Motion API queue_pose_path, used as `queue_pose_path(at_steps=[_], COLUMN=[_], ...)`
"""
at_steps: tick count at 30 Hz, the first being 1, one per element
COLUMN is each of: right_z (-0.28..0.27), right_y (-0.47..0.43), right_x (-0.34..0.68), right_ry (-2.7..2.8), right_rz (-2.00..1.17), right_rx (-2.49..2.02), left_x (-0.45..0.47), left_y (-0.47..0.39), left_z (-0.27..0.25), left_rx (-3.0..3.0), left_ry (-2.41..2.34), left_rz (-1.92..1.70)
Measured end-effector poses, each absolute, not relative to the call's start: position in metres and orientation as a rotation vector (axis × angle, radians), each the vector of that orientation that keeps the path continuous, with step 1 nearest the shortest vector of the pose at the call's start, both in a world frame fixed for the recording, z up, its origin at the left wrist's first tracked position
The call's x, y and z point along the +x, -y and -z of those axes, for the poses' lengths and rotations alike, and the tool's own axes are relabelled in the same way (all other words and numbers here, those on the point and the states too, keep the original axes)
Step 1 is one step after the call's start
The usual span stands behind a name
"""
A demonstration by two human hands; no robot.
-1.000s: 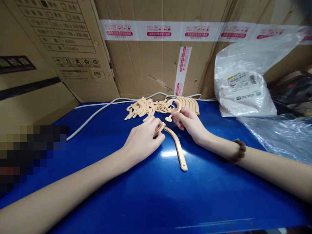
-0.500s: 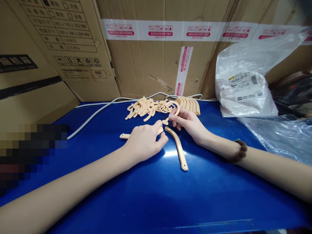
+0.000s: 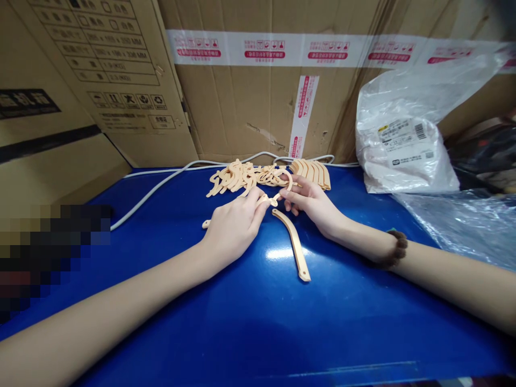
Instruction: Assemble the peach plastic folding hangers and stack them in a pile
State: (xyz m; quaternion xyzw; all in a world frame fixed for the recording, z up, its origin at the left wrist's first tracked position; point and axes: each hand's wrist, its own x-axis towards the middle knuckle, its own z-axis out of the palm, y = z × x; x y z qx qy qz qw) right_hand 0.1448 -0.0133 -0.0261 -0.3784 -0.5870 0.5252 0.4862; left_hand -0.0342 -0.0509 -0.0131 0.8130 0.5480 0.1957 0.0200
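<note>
My left hand [image 3: 236, 226] is closed, with thumb and forefinger pinched on a pale beige strip. One holed end of that strip [image 3: 206, 223] sticks out left of the hand, and its middle is hidden under my palm. My right hand [image 3: 308, 200] grips a thin beige hook-shaped piece [image 3: 289, 181] that curves up over the fingertips. The small round end of the hook piece [image 3: 274, 202] meets the strip's tip at my left fingertips; whether they are joined I cannot tell. Just in front, a long curved beige strip [image 3: 295, 242] with a hole at each end lies on the blue table [image 3: 258, 328].
A loose heap of curved beige pieces [image 3: 236, 176] lies behind my hands, beside a neat row of curved strips [image 3: 312, 173]. A white cable [image 3: 153, 201] runs along the cardboard boxes [image 3: 234, 107]. At right stand a white plastic bag [image 3: 403, 145] and clear film [image 3: 471, 226].
My left hand has closed its thumb and forefinger and brought the strip's tip up to the end of the hook piece. My right hand has barely moved.
</note>
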Motion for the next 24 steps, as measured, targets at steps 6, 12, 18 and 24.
queue_pose_path(at_steps=[6,12,18,24], right_z=[0.0272,0.0279,0.0261,0.0248], right_y=[0.0116,0.0109,0.0122,0.0131], right_x=[0.1457,0.1460,0.1465,0.1457], right_ry=[1.407,1.421,1.411,1.415], right_rz=[-1.278,-1.275,-1.283,-1.296], right_rx=[-0.912,-0.906,-0.913,-0.912], left_x=[-0.0347,-0.0343,-0.0352,-0.0340], left_y=[0.0515,0.0523,0.0510,0.0500], left_z=[0.0120,0.0109,0.0139,0.0143], left_rx=[2.522,2.558,2.574,2.605], left_ry=[-1.714,-1.664,-1.614,-1.595], left_rz=[-0.626,-0.647,-0.625,-0.586])
